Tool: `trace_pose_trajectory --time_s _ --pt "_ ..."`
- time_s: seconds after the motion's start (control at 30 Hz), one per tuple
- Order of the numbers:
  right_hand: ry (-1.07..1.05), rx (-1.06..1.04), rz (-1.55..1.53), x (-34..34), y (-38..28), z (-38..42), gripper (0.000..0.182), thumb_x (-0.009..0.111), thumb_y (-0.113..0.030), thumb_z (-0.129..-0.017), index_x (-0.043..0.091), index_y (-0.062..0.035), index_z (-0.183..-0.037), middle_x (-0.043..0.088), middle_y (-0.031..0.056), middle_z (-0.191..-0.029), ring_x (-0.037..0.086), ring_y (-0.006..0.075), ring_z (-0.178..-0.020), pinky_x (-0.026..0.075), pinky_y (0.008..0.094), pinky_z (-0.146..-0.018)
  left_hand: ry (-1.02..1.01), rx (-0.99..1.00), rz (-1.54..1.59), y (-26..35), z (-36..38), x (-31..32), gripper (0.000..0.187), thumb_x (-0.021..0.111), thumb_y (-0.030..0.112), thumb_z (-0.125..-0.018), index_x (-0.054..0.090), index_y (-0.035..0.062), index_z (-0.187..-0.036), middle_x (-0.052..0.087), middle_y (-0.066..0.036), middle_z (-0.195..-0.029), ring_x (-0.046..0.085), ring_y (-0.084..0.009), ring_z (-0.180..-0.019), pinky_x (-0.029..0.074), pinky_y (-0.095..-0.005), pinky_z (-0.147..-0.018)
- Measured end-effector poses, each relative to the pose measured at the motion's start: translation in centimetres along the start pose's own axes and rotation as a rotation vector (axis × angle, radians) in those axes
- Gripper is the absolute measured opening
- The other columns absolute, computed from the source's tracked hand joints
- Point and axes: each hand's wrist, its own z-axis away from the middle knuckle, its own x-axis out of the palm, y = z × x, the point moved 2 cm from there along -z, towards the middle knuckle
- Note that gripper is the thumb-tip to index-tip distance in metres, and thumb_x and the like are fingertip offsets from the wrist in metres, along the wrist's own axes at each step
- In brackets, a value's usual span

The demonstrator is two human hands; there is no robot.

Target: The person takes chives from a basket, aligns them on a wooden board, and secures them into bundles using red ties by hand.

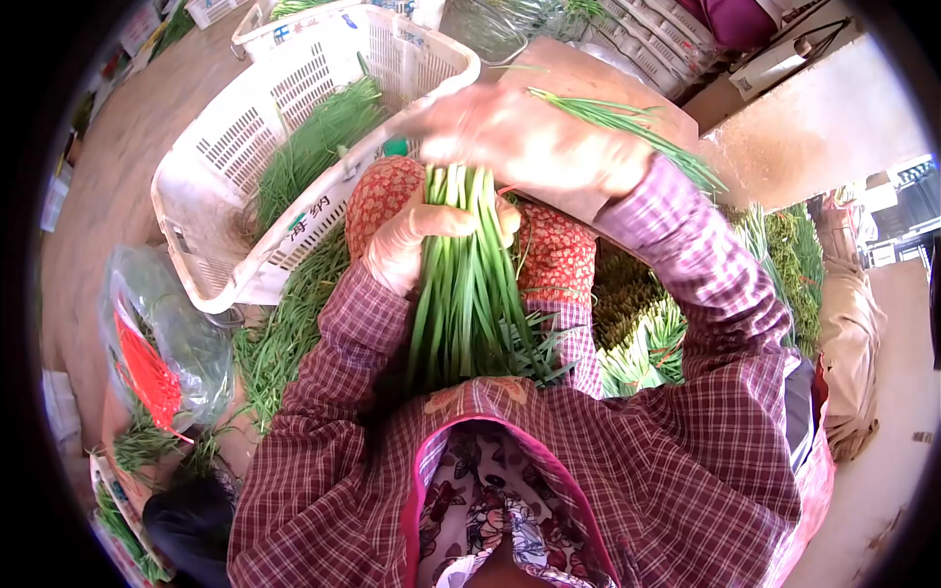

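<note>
A bunch of garlic chives [469,294] stands across my lap, pale cut ends up and green leaves hanging down towards my body. My left hand [410,242] is closed around it just under the pale ends, thumb across the front. Above those ends, my right hand [554,142] is stretched to the left and smeared by motion, so its fingers cannot be made out. Behind it, some loose chives [632,125] lie on a brown board [588,73]. Red patterned fabric [559,245] covers my knees on both sides of the bunch.
At the left leans a white plastic basket [257,265] with chives [323,137] inside. More chives [299,343] lie on the ground below it. A clear bag [201,294] holds red strings [147,367]. Bundled chives [642,353] sit by my right knee, beside a box [804,127].
</note>
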Motion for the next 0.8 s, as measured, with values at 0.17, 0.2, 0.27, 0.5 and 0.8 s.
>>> trace_pose_trajectory --time_s 0.17,0.2,0.27,0.5,0.8 --pt "0.068 -0.114 0.338 1.6 -0.9 -1.2 0.06 0.054 -0.048 -0.093 0.05 -0.0052 -0.134 0.055 0.0215 -0.128 0.051 0.0395 -0.119 0.042 0.0466 -0.099 0.078 0.057 -0.076 1.3 0.2 0.4 0.04 0.076 0.02 -0.073 0.063 0.0006 -0.106 0.068 -0.011 -0.096 0.068 -0.0255 -0.088 0.058 -0.0366 -0.082" --pt "0.158 -0.036 0.116 1.0 -1.7 -0.8 0.067 0.058 -0.05 -0.089 0.046 -0.0039 -0.137 0.053 0.0243 -0.128 0.05 0.0393 -0.12 0.042 0.0468 -0.1 0.056 0.146 -0.177 2.1 -0.2 0.0 0.034 0.074 0.02 -0.076 0.065 0.0015 -0.103 0.068 -0.009 -0.094 0.068 -0.0226 -0.087 0.059 -0.0357 -0.08" --pt "0.324 0.109 -0.319 -0.5 -3.1 -0.3 0.085 0.067 -0.054 -0.082 0.037 -0.0012 -0.141 0.05 0.0299 -0.129 0.048 0.0389 -0.123 0.04 0.0473 -0.102 0.063 0.237 -0.151 4.7 -0.8 0.3 0.03 0.072 0.019 -0.079 0.065 0.0003 -0.101 0.068 -0.009 -0.092 0.068 -0.02 -0.085 0.059 -0.0339 -0.075" --pt "0.638 0.065 0.059 4.3 -1.6 2.1 0.123 0.086 -0.048 -0.063 0.014 0.0047 -0.148 0.04 0.0307 -0.141 0.042 0.0399 -0.132 0.037 0.0449 -0.108 0.134 0.687 -0.023 10.2 -3.8 3.3 0.021 0.069 0.019 -0.08 0.064 0.0049 -0.096 0.068 -0.008 -0.088 0.067 -0.0213 -0.081 0.057 -0.0329 -0.078" --pt "0.414 0.516 -0.818 -0.9 1.3 8.0 0.034 0.075 -0.009 -0.078 0.062 -0.0052 -0.11 0.065 -0.0011 -0.091 0.061 0.0082 -0.086 0.049 0.0254 -0.08 0.146 0.713 -0.046 9.5 -7.0 1.3 0.066 0.07 0.054 -0.079 0.05 0.0095 -0.124 0.059 -0.014 -0.115 0.06 -0.0215 -0.102 0.049 -0.0413 -0.092"
